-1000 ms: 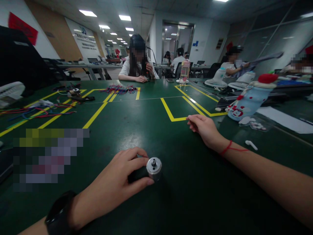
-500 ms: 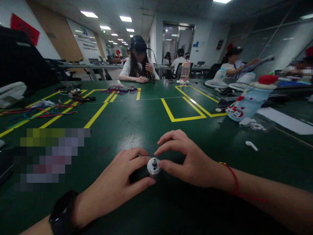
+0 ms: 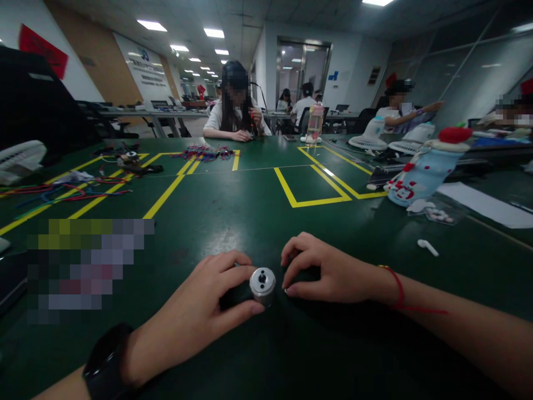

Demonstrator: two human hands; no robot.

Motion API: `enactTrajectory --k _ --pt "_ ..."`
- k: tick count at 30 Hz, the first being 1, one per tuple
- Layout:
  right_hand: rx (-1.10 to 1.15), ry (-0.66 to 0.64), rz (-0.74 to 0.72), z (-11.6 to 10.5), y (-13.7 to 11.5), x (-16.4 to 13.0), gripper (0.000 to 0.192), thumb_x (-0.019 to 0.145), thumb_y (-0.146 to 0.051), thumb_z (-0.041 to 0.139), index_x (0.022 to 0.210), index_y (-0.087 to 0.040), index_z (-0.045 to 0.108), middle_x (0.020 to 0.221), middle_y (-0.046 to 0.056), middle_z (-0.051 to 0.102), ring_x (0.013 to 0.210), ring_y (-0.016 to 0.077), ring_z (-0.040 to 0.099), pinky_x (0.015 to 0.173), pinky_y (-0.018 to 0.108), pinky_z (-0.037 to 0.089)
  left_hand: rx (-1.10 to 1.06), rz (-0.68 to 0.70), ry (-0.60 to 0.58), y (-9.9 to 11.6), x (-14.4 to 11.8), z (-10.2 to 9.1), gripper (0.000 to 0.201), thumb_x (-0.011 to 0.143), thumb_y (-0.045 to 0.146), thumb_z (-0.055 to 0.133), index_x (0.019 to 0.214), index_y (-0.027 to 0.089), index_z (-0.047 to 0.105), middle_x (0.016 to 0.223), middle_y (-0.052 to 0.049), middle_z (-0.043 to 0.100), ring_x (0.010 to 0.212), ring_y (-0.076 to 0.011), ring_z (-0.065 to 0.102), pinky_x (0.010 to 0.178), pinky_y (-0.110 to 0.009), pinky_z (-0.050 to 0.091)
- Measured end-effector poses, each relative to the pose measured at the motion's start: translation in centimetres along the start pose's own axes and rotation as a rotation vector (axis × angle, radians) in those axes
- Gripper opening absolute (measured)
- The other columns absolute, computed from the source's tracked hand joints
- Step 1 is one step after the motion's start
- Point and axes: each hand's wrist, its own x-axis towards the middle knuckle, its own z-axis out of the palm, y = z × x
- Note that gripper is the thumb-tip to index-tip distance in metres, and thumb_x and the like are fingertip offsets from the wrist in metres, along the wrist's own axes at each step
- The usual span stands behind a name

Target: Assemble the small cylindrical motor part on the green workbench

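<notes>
A short silver metal cylinder that looks like a small motor (image 3: 262, 281) stands upright on the green table (image 3: 216, 205). Two small dark holes and a dark centre show on its top face. My left hand (image 3: 208, 297) grips its side between thumb and forefinger. To the right of it, apart from the motor, my right hand (image 3: 322, 272) hovers low with thumb and forefinger pinched. A tiny shiny metal piece (image 3: 286, 290) peeks out at those fingertips; its shape is mostly hidden.
A white earbud (image 3: 428, 248) lies to the right, near a blue bottle (image 3: 418, 172) with a red top. Loose coloured wires (image 3: 79, 189) lie on the left, with another wire bundle (image 3: 208, 154) farther back. Across the table sits a person (image 3: 235, 111).
My right hand has drawn back to the right from the motor and closed its fingertips. The small metal piece on top of the motor has come off. My left hand has stayed put.
</notes>
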Motion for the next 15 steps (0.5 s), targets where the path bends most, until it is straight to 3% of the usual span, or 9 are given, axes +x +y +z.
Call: enactTrajectory --k 9,15 --pt "-0.017 0.004 -0.002 0.9 1.5 0.2 0.012 0.080 -0.029 0.072 0.090 -0.023 0.075 0.107 0.004 0.059 0.101 0.0189 0.053 0.093 0.038 0.040 -0.017 -0.020 -0.019 -1.2 0.7 0.6 0.022 0.091 0.039 0.063 0.111 0.032 0.059 0.114 0.000 0.056 0.104 -0.0235 0.053 0.090 -0.039 0.042" --pt "0.300 0.162 0.084 0.6 1.9 0.0 0.012 0.083 -0.024 0.067 0.091 -0.017 0.071 0.099 0.005 0.062 0.089 0.0161 0.059 0.081 0.032 0.046 -0.028 -0.018 -0.017 -0.9 0.3 0.8 0.021 0.092 0.039 0.062 0.112 0.034 0.057 0.115 0.001 0.055 0.105 -0.0230 0.053 0.089 -0.039 0.042"
